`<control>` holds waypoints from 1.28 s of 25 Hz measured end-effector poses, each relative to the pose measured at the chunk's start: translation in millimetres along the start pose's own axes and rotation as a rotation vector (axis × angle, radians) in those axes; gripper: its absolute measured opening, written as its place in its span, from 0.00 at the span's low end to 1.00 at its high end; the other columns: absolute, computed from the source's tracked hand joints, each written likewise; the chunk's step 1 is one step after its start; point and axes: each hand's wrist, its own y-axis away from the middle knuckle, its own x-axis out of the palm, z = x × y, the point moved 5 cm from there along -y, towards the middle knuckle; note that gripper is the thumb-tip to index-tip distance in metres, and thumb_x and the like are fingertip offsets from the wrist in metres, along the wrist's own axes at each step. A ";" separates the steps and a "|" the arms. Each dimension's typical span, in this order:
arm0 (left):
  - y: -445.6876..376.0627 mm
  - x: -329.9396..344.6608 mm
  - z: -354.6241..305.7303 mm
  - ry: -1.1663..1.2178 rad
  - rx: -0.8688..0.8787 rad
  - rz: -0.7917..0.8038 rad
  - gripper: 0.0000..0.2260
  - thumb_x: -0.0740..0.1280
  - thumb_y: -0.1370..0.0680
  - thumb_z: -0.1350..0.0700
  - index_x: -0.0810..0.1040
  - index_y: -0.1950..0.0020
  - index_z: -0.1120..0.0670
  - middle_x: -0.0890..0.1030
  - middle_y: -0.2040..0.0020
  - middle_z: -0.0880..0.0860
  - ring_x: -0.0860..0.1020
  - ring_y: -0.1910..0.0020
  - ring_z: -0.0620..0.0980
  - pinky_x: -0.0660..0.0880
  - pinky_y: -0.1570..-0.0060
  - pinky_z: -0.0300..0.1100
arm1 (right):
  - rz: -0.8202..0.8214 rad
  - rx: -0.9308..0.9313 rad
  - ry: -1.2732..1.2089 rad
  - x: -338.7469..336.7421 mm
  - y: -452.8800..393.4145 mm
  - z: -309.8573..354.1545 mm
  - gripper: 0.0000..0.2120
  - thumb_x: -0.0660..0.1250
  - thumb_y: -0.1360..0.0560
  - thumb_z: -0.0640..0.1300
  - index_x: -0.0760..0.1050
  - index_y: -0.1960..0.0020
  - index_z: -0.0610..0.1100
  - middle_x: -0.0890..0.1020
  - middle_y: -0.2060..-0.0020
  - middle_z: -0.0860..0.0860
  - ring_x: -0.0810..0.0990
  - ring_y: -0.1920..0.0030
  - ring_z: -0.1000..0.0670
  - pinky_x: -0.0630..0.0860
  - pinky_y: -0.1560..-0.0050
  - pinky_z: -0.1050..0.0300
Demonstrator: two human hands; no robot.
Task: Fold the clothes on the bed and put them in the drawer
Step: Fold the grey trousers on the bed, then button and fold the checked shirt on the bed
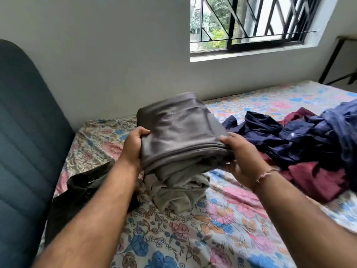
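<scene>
Clothes are the business at hand, and one grey garment (179, 130) is already folded into a thick, squarish bundle. Both hands hold it up above the bed (202, 229): the left hand (133, 144) grips its left edge with the thumb on top and fingers curled beneath, and the right hand (238, 159) pinches the right edge the same way, a thin bracelet (265, 174) at the wrist.

Directly under the hands, a small pile of pale folded pieces (177, 192) rests on the floral sheet, and the grey bundle hangs just over it, its lower layers seemingly brushing the top of that pile. Below the left forearm lies a dark olive shirt (81, 192), spread loosely and not folded. To the right of the right hand sits a tangled heap: navy clothes (289, 136) on top and maroon ones (318, 180) beneath, none of them folded.

Judging by this, the task is in its early-to-middle stretch. A few items appear folded and stacked, the grey one is about ready to join them or be carried off, and the olive shirt plus the whole navy and maroon heap are left to fold. No drawer is in view, so nothing shows any clothes put away yet.

Left of the hands stands a dark blue padded headboard (25, 142); beyond them are a plain wall and a barred window (251, 22).
</scene>
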 end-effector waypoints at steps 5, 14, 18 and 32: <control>-38.4 -66.5 6.3 -1.001 0.035 -0.494 0.20 0.67 0.22 0.51 0.75 0.34 0.60 0.77 0.36 0.65 0.82 0.41 0.56 0.78 0.42 0.46 | 0.069 0.151 0.882 -0.5 -19.3 -65.4 0.10 0.67 0.23 0.41 0.83 0.44 0.46 0.86 0.53 0.43 0.84 0.58 0.46 0.80 0.62 0.50; -59.5 -21.0 82.2 -1.925 0.234 0.483 0.47 0.49 0.37 0.13 0.52 0.19 0.28 0.44 0.15 0.40 0.39 0.16 0.48 0.43 0.24 0.74 | 0.311 -0.341 1.572 30.6 -45.9 -99.2 0.35 0.53 0.20 0.62 0.42 0.17 0.62 0.46 0.16 0.54 0.47 0.17 0.46 0.54 0.20 0.38; -58.4 -41.1 76.9 -1.874 0.211 0.503 0.49 0.47 0.41 0.11 0.54 0.21 0.26 0.43 0.16 0.36 0.37 0.17 0.45 0.42 0.24 0.74 | 0.306 -0.220 1.485 22.0 -32.4 -124.2 0.36 0.57 0.18 0.61 0.40 0.18 0.64 0.44 0.16 0.55 0.45 0.17 0.46 0.53 0.20 0.38; 142.5 318.1 285.1 0.153 -0.450 0.385 0.16 0.59 0.17 0.49 0.80 0.34 0.52 0.85 0.37 0.53 0.85 0.41 0.52 0.74 0.39 0.51 | -0.922 -0.013 1.029 -348.6 122.2 8.5 0.18 0.69 0.23 0.44 0.74 0.34 0.43 0.78 0.38 0.43 0.78 0.39 0.41 0.72 0.41 0.51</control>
